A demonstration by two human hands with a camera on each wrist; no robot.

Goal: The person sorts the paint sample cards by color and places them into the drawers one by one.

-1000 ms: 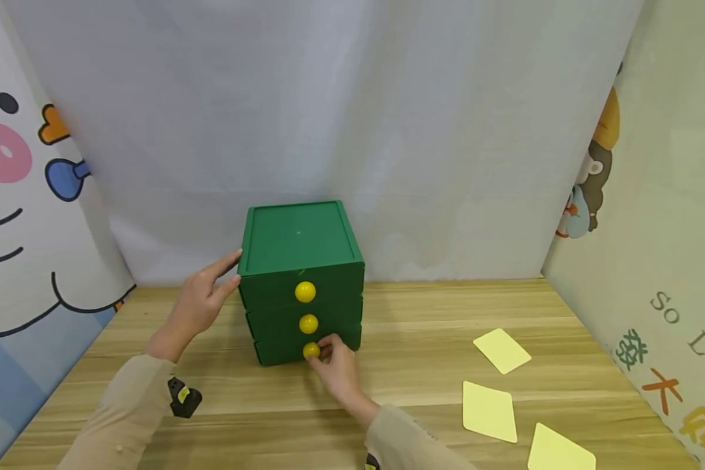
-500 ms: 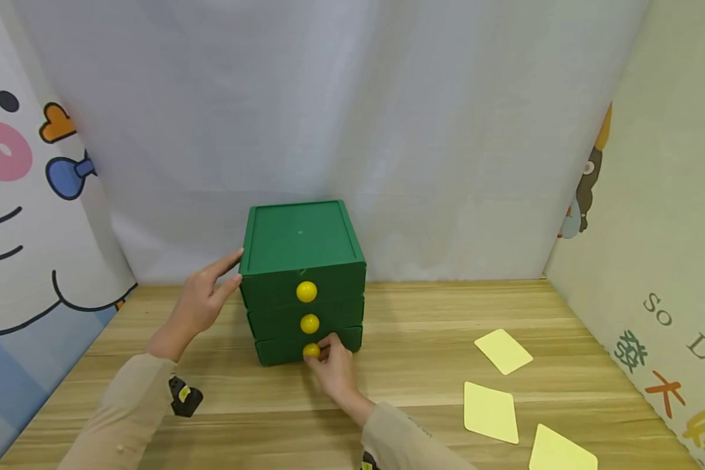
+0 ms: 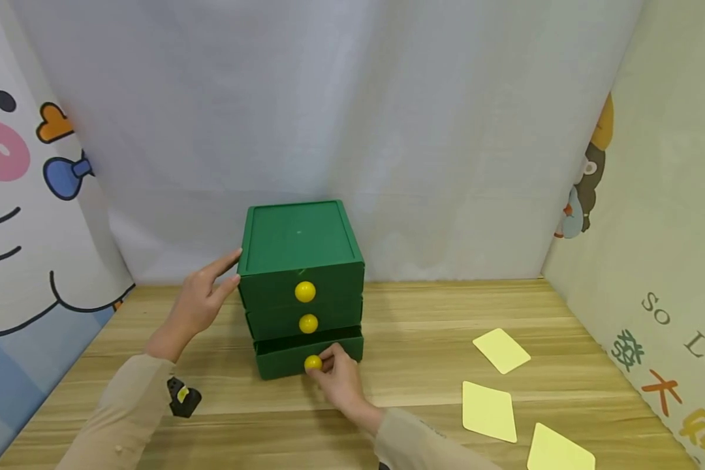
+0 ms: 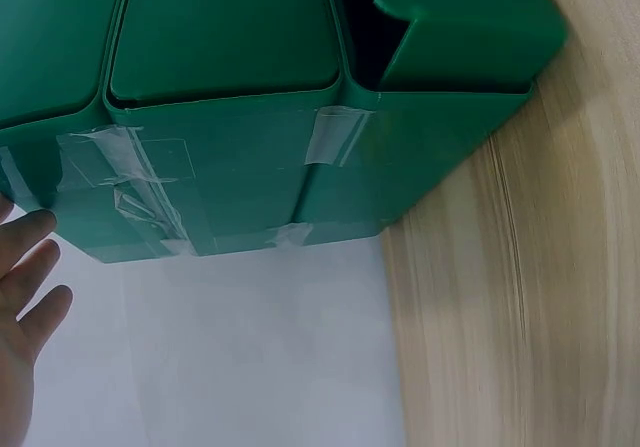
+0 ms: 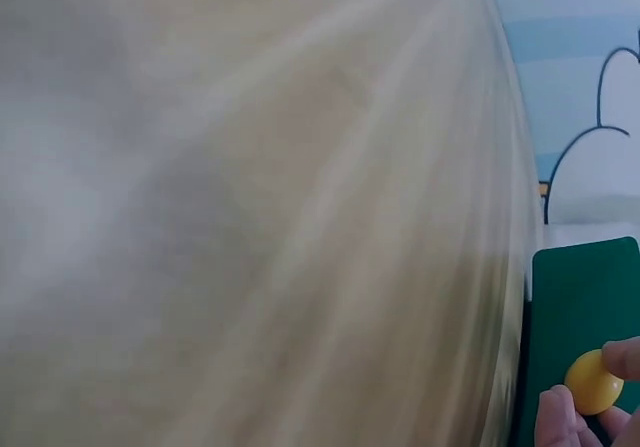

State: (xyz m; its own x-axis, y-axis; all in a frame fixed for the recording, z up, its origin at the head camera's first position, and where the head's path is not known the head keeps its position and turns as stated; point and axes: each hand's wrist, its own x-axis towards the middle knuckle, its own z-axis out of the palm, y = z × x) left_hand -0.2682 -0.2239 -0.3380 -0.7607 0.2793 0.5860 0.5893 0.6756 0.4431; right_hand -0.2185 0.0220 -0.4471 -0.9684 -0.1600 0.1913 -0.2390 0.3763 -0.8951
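A green drawer cabinet (image 3: 299,238) with three stacked drawers stands against the back cloth, each drawer bearing a round yellow knob. My right hand (image 3: 342,378) pinches the bottom yellow knob (image 3: 313,363) between thumb and fingers. The bottom drawer (image 3: 282,360) is pulled out a little, with a dark gap above its front; the upper two are closed. With fingers fairly straight, my left hand (image 3: 196,303) touches the cabinet's left side near the top. Clear tape (image 4: 335,135) joins the drawer units along that side in the left wrist view. A sleeve fills most of the right wrist view.
Several pale yellow cards lie on the wooden table to the right, among them a far card (image 3: 501,350), a middle card (image 3: 489,411) and a near card (image 3: 560,449). White cloth (image 3: 446,163) hangs behind, and printed panels stand on both sides.
The bottom drawer has slid out toward me, my right hand moving with its knob. My left hand has stayed at the cabinet's side.
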